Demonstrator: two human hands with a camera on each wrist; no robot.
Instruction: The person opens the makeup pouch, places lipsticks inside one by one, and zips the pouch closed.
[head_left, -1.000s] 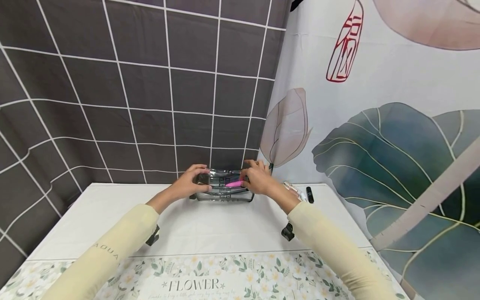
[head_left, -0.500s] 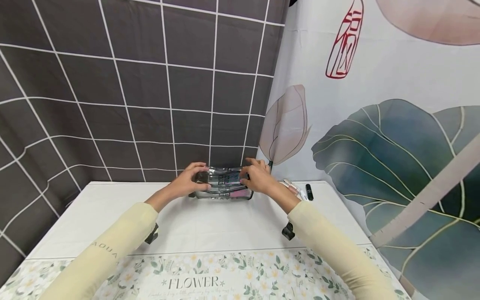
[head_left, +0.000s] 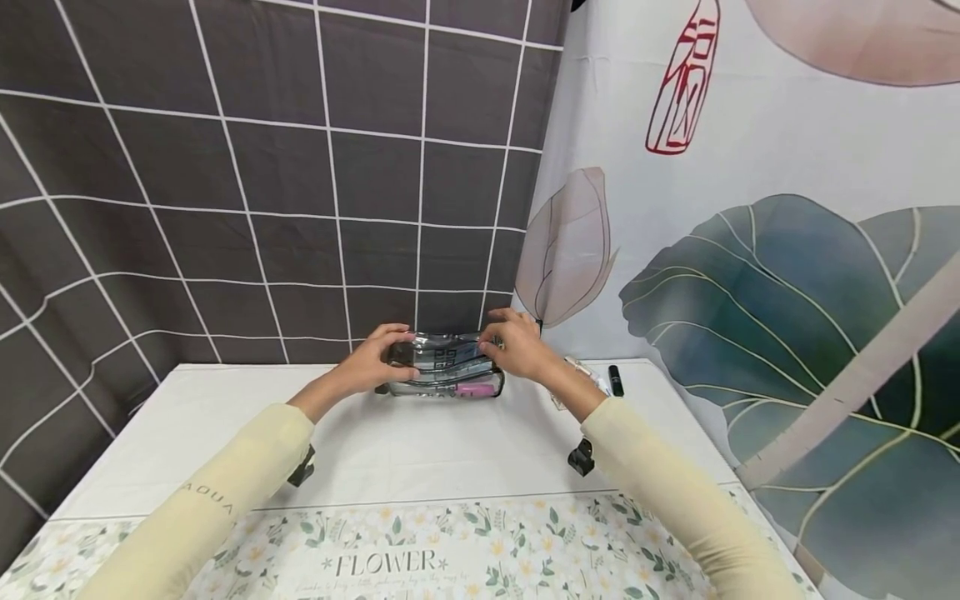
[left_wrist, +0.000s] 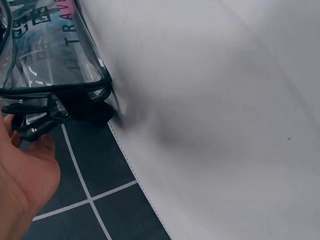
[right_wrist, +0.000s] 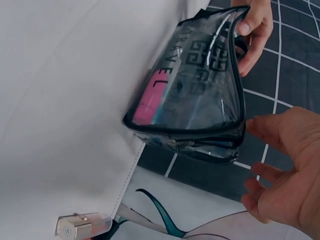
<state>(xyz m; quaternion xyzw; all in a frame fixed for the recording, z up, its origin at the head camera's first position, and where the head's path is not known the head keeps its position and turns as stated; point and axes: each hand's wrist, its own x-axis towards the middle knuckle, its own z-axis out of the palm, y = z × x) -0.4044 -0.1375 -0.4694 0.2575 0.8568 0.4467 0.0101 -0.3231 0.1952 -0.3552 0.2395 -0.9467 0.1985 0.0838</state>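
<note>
**Q:** Where is the thing in hand?

**A:** A see-through pouch [head_left: 448, 360] with black trim sits at the white table's [head_left: 450, 454] far edge. In the head view it lies just below centre, towards six o'clock. A dark cloth with white grid lines [head_left: 375, 258] hangs behind it.

**Q:** What are the hands doing?

**A:** Calling the pouch the middle of the dial, the left hand [head_left: 369, 363] is at nine o'clock, grasping that end, thumb on the near side. The right hand [head_left: 516, 345] is at three. Its fingertips come right up to the pouch's edge; I cannot tell whether they pinch it or merely touch.

**Q:** Anything inside or nearby?

**A:** A pink item [head_left: 476, 389] shows through the wall at four o'clock. Outside, at three o'clock beyond the right hand, a black tube [head_left: 616, 381] lies on the table.

**Q:** How might the pouch handle?

**A:** Probably light, soft and a bit slick: the glossy sheet should buckle if squeezed in the middle, and its contents could slide. The firmer-looking black piping at nine and three o'clock seems the best hold. Nothing about the pouch itself looks fragile.
</note>
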